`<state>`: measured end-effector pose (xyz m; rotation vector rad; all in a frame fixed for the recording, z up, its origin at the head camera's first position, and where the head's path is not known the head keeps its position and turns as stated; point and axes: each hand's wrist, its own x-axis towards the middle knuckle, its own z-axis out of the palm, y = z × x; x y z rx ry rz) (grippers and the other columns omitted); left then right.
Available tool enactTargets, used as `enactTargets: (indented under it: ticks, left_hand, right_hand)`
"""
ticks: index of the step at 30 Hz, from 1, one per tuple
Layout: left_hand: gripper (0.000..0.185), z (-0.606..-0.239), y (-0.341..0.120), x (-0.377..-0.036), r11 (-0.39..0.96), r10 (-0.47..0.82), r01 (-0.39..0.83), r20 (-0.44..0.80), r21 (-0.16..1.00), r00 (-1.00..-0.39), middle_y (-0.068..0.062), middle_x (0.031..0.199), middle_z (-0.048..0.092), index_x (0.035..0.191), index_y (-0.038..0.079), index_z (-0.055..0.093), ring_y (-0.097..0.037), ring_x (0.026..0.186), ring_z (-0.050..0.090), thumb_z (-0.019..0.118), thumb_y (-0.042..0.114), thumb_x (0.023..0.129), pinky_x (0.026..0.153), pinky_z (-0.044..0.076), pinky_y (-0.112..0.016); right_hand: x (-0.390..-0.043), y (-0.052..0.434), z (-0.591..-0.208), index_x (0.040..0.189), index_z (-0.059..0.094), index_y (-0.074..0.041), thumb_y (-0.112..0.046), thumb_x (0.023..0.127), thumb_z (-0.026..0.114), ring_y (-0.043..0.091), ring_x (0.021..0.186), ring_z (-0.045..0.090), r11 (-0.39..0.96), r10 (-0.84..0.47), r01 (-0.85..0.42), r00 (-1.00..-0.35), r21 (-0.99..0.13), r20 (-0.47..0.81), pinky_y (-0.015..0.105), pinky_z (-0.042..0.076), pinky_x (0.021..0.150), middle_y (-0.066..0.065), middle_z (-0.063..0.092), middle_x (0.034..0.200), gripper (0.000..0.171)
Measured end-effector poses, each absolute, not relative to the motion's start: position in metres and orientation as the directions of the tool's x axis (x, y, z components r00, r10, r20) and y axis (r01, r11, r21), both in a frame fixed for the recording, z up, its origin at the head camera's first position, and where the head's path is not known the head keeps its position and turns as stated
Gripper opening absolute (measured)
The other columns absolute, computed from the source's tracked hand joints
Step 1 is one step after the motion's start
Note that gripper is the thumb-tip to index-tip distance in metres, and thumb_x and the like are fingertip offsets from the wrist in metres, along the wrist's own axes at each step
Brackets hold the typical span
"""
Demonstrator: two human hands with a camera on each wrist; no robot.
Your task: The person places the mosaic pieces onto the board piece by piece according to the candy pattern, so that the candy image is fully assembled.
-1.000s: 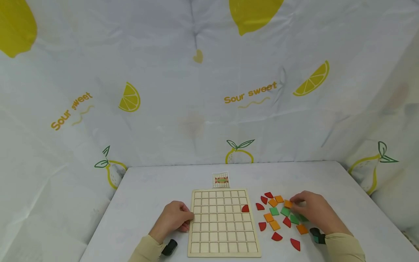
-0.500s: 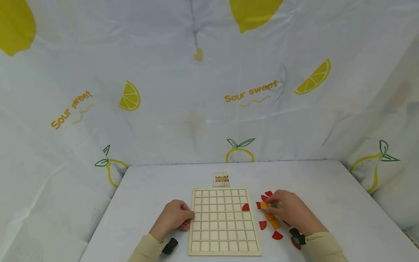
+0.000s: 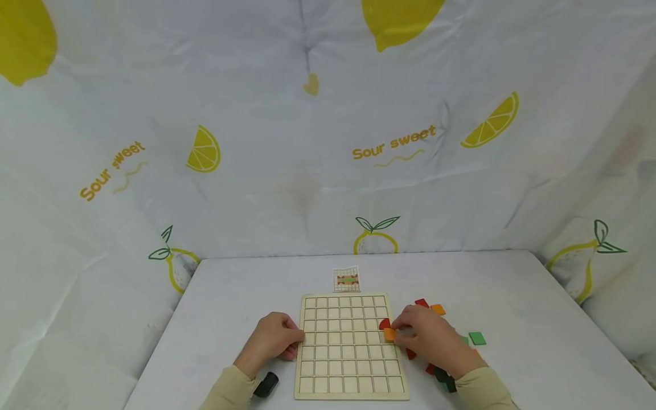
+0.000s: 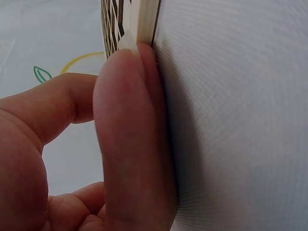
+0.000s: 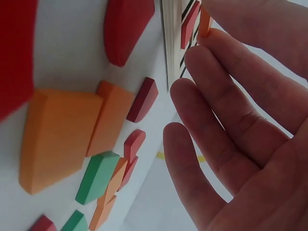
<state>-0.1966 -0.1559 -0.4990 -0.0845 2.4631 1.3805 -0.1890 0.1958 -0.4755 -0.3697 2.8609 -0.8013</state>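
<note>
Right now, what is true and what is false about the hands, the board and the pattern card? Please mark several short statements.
1. The right hand pinches an orange square tile. True.
2. The left hand grips a green tile. False: it holds the left edge of the wooden grid board.
3. A red quarter-circle tile lies in the board's rightmost column. True.
4. The printed pattern card lies on the board. False: it is beyond the board's far edge.
</note>
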Motion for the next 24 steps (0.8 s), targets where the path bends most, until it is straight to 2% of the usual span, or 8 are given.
enactTargets:
  ticks: [14,24]
  left_hand:
    - [0.016,-0.501,-0.157,-0.198,0.525,0.097,-0.213,-0.306,0.824,-0.947,-0.006,0.066,0.067,0.084,0.005,0.064,-0.012,0.051,0.066,0.073,0.018,0.083,0.050,0.058,-0.029]
    - [0.016,-0.500,-0.157,-0.198,0.521,0.100,-0.215,-0.309,0.826,-0.946,-0.007,0.067,0.068,0.084,0.005,0.064,-0.013,0.051,0.066,0.073,0.019,0.083,0.050,0.058,-0.029]
  right_hand:
    - [-0.189,0.188,-0.484,0.092,0.074,-0.029,-0.025,0.079,0.084,0.005,0.096,0.058,0.877,-0.263,-0.221,-0.964,-0.427,-0.041,0.034,0.055,0.089,-0.019,0.062,0.095,0.017]
    - [-0.190,0.183,-0.486,0.087,0.074,-0.029,-0.025,0.079,0.084,0.003,0.093,0.053,0.890,-0.266,-0.239,-0.964,-0.389,-0.016,0.033,0.054,0.088,-0.020,0.060,0.092,0.013]
